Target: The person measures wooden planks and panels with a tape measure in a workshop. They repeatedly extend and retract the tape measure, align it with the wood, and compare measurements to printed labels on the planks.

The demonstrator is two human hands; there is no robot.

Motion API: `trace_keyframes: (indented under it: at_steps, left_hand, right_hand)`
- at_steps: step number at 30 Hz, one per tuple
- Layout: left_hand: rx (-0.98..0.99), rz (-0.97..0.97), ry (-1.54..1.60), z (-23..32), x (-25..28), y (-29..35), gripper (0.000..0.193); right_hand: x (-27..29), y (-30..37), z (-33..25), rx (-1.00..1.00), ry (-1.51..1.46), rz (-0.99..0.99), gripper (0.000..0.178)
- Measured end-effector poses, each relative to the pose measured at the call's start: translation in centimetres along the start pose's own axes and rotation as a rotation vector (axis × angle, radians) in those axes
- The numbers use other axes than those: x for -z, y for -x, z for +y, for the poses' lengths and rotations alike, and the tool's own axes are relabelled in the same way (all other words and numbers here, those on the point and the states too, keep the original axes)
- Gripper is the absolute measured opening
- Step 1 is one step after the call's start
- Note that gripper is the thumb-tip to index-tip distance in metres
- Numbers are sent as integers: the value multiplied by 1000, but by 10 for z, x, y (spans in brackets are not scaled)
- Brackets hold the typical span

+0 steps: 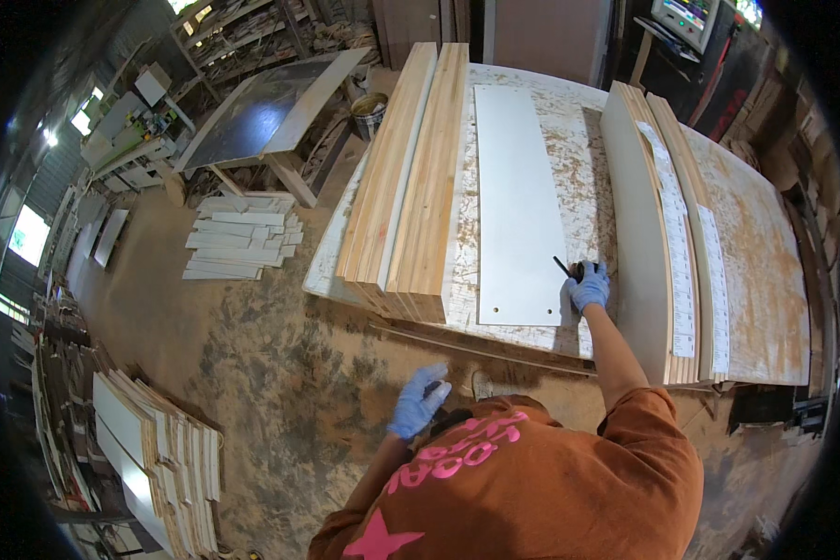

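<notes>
A long white panel (523, 205) lies flat on the worn white tabletop (588, 196), two small dark holes near its front edge. At that panel's right front corner is my right hand (590, 287), in a blue glove. Its fingers are closed on a small black tool (562, 268) with a thin, pen-like stem; the glove hides the rest, so I cannot tell its exact kind. My left hand (420, 401), gloved in blue too, hangs in front of the table with fingers apart, holding nothing.
Stacked wooden-edged boards (429, 187) stand left of the panel, and boards with white labels (667, 233) stand to its right. White strips (243, 238) and leaning panels (149, 457) occupy the floor at left. Behind them are a dark-topped table (261, 112) and a bucket (369, 114).
</notes>
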State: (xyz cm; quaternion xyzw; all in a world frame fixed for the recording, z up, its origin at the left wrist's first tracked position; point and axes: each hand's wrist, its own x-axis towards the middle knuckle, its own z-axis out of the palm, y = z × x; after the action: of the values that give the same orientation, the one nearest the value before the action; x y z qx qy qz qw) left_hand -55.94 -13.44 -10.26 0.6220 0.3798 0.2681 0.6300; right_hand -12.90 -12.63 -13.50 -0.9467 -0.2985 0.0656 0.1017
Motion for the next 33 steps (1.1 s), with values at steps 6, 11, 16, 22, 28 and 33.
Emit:
trace_keyframes:
  at_steps: [6, 11, 16, 22, 28, 33]
  left_hand:
    - [-79, -95, -23, 25, -24, -38, 38]
    - [-77, -151, -65, 33, -38, -61, 38]
    - [-12, -266, -69, 56, -43, -75, 40]
    - [22, -248, 10, 81, -35, -69, 50]
    - [-191, -138, 31, 109, -12, -68, 53]
    - [-237, -252, 94, 102, 52, -52, 39]
  right_hand:
    - [0, -18, 17, 8, -114, -5, 66]
    - [0, -26, 9, -16, -16, 1, 69]
    - [-10, -47, 22, -40, -242, 8, 70]
    - [46, 19, -19, 88, -1648, -326, 72]
    - [116, 137, -109, 721, -1636, -1074, 69]
    - [91, 202, -167, 856, -1538, -1209, 63]
